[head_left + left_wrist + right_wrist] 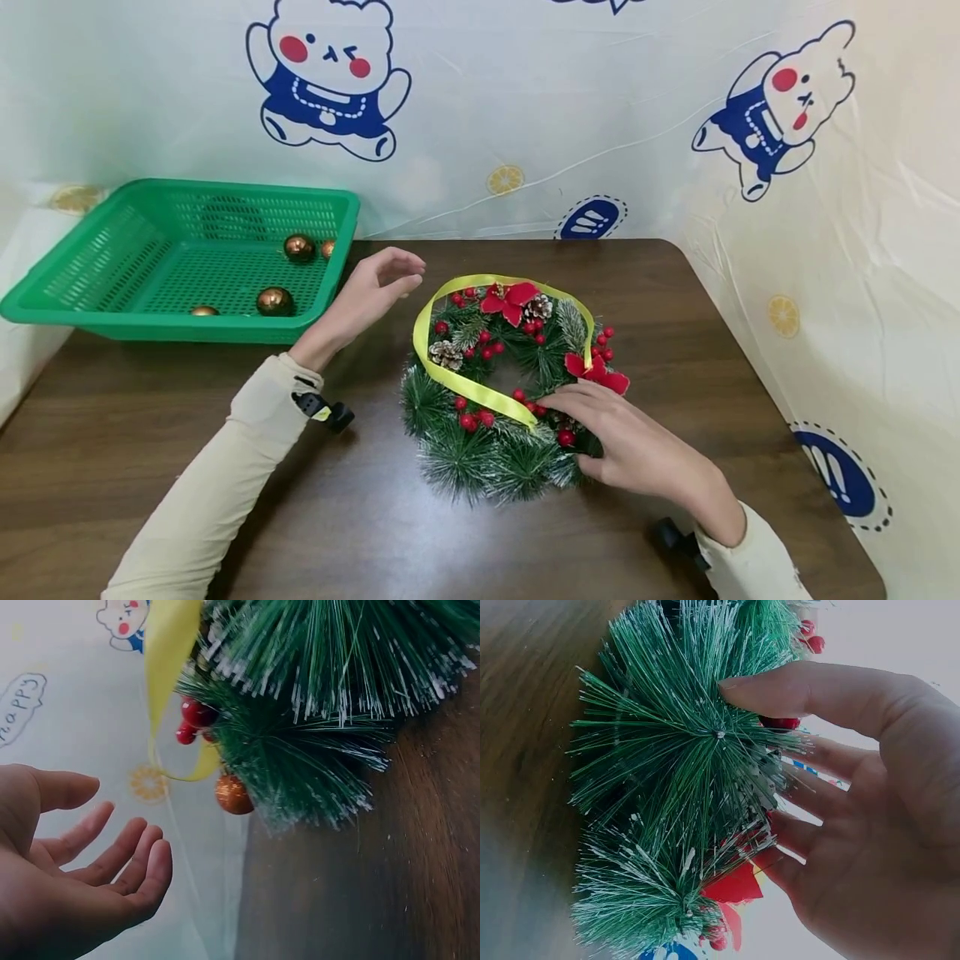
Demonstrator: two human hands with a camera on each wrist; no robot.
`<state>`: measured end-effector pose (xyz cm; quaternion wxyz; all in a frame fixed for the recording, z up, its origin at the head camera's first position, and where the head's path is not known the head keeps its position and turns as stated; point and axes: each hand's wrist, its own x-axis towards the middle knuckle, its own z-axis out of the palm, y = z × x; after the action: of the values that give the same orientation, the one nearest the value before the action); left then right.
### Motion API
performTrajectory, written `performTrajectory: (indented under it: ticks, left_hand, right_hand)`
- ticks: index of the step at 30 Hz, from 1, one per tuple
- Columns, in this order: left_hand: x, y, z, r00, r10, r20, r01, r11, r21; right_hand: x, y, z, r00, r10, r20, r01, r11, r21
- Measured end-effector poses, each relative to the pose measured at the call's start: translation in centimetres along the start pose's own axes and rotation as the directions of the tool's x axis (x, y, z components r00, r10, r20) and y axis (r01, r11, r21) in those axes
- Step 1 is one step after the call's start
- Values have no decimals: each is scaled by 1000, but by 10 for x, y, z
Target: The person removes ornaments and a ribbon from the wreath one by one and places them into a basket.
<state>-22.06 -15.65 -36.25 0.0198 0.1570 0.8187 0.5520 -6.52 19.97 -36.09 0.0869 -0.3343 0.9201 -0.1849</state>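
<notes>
A green Christmas wreath (pixel 457 450) lies on the table, dressed with red berries, pinecones and red flowers (pixel 510 302). A yellow ribbon (pixel 480 390) loops across its top. My right hand (pixel 637 446) grips the wreath's lower right side; in the right wrist view the thumb (pixel 765 688) lies at the outer needles and the fingers reach over the far side, partly hidden. My left hand (pixel 367 292) hovers between the basket and the wreath, fingers loosely bent, holding nothing. In the left wrist view a copper bauble (pixel 234 795) shows at the wreath's edge.
A green plastic basket (pixel 187 332) stands at the back left, with several shiny copper baubles (pixel 275 302) in it. A patterned plastic sheet (pixel 465 100) hangs behind the brown wooden table (pixel 337 517) and along its right side.
</notes>
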Motion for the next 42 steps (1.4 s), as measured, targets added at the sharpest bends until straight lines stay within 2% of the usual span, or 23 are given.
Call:
performTrajectory:
  ticks: [9, 16, 22, 25, 32, 36, 39, 42]
  left_hand:
    - [22, -19, 17, 996, -72, 50, 76, 994, -80]
    - [27, -27, 24, 991, -127, 50, 132, 986, -104]
    - [30, -37, 27, 987, -150, 63, 159, 974, -162]
    - [33, -42, 29, 984, -164, 74, 176, 961, -212]
    - [37, -55, 34, 972, -179, 153, 227, 889, -397]
    - [38, -58, 36, 968, -164, 192, 235, 863, -447]
    - [38, -56, 38, 965, -158, 210, 237, 869, -435]
    - [37, -54, 39, 965, -153, 211, 227, 893, -390]
  right_hand:
    - [-3, 9, 0, 998, 64, 16, -65, 996, 66]
    - [-2, 12, 1, 1000, 31, -4, -30, 997, 77]
    - [-3, 16, 2, 999, 33, -5, -33, 994, 108]
    - [-5, 18, 3, 999, 34, -11, -32, 993, 113]
    - [-7, 20, 5, 999, 29, -22, -26, 992, 121]
    - [-8, 20, 5, 999, 25, -26, -22, 992, 127]
    - [-8, 20, 6, 999, 28, -26, -24, 991, 132]
    - [-7, 21, 6, 999, 29, -26, -25, 990, 138]
